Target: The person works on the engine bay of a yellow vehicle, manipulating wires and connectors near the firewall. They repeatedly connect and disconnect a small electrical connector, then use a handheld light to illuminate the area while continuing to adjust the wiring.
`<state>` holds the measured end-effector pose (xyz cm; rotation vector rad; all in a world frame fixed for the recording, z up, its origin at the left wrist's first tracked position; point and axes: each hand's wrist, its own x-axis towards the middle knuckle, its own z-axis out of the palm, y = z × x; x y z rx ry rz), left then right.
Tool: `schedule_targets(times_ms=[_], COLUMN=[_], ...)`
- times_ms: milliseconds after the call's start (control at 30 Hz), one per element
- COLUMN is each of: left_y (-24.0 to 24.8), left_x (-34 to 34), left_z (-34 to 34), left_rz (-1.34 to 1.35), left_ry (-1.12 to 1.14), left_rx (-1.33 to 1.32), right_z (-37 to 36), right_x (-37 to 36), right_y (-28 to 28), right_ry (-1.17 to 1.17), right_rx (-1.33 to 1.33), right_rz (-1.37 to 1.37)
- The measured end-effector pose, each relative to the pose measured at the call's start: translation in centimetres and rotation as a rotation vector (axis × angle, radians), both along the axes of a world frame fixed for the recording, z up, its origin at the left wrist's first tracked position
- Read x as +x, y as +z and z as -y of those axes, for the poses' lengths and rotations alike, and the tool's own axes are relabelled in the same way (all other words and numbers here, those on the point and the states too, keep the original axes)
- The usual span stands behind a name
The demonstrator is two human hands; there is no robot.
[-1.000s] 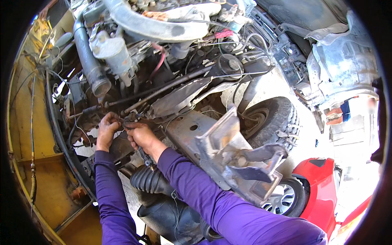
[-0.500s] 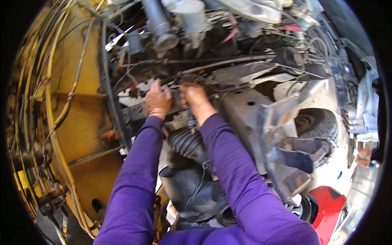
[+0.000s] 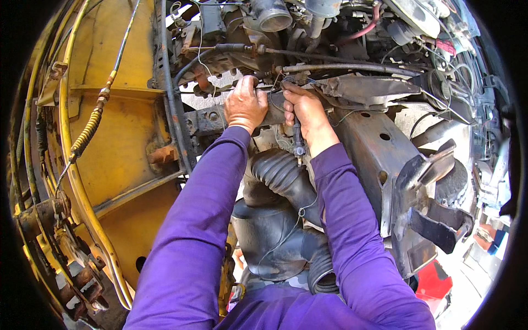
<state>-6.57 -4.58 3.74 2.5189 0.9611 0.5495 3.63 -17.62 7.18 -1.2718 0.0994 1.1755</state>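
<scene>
Black, slender, metal-tipped fitting [image 3: 297, 136], probably light, stiff, is hanging from right hand's [image 3: 308, 110] curled fingers, best held mid-body; left hand's [image 3: 245, 106] grip I cannot tell.

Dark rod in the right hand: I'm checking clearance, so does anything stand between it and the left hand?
Up top, fingers of the right hand stand between the left hand and the dark rod; nothing visible blocks its lower end.

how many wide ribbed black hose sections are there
2: the upper section is below the right hand; the lower section is to the right of the black canister. More may be hidden behind the purple sleeves.
</scene>
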Motion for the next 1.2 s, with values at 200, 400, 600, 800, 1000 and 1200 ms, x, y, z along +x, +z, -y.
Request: schedule_targets(times_ms=[200, 400, 600, 800, 1000, 1200], left_y=[0.3, -0.3, -0.5, 0.2, -0.1, 1.1], left_x=[0.0, 0.0, 0.1, 0.0, 0.0, 1.2], left_z=[-0.2, -0.5, -0.6, -0.2, -0.4, -1.2], left_rz=[0.022, 0.053, 0.036, 0.018, 0.049, 0.101], left_ry=[-0.011, -0.001, -0.006, -0.025, -0.041, -0.092], left_rx=[-0.028, 0.003, 0.034, -0.039, -0.031, -0.333], right_z=[-0.8, -0.3, -0.1, -0.9, -1.3, -1.1], right_x=[-0.3, -0.1, 0.1, -0.8, -1.1, -1.0], right_y=[0.1, -0.9, -0.6, -0.2, -0.8, -0.5], right_ry=[-0.06, -0.053, -0.03, -0.155, -0.166, -0.116], right_rx=[-0.029, 0.041, 0.035, -0.035, -0.023, -0.03], right_rz=[0.014, 0.023, 0.015, 0.041, 0.077, 0.095])
